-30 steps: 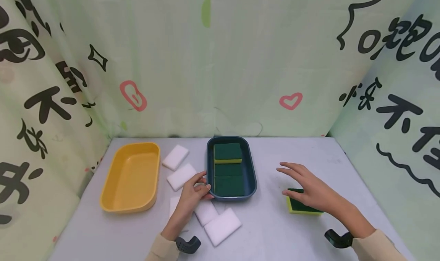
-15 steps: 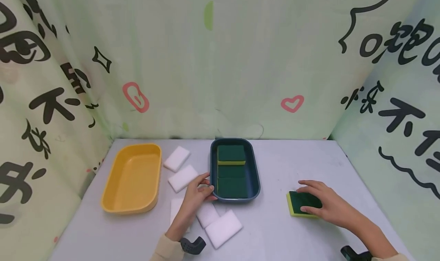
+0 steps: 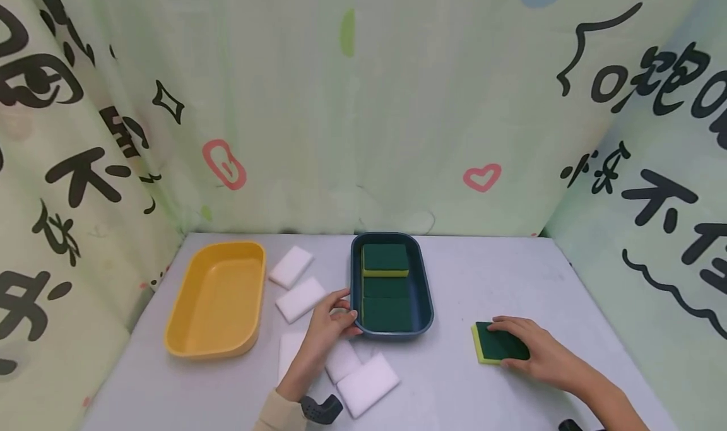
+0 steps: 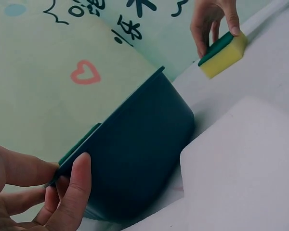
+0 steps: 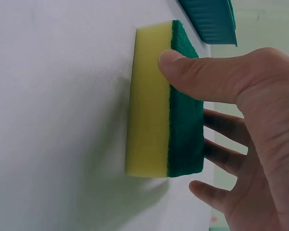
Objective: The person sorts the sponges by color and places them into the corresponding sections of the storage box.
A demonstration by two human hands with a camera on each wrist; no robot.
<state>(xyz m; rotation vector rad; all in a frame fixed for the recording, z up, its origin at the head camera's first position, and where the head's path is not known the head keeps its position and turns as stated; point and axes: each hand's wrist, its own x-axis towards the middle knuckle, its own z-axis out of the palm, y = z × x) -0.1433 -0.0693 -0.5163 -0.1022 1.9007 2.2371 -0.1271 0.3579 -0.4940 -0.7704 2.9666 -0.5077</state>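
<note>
On the right of the table, my right hand (image 3: 539, 355) grips a yellow sponge with a green scouring face (image 3: 500, 344). In the right wrist view the thumb presses the sponge's (image 5: 151, 106) near side, while the other fingers go behind it, partly hidden. The green face is up, and a shadow falls on the table beside it. My left hand (image 3: 325, 330) pinches the left rim of a dark blue tray (image 3: 423, 292) between thumb and fingers. Inside the tray, green-topped sponges (image 3: 385, 257) lie in a column along its left side.
Several white sponge blocks (image 3: 368, 383) lie around the left forearm and between the two containers. A yellow basin (image 3: 218, 298) stands at the left. A printed curtain (image 3: 352, 115) hangs behind the white table (image 3: 454, 393) and along both its sides.
My right hand has come down and toward me from above the loose sponge, and its fingers have closed around it. The left hand keeps its hold on the tray rim.
</note>
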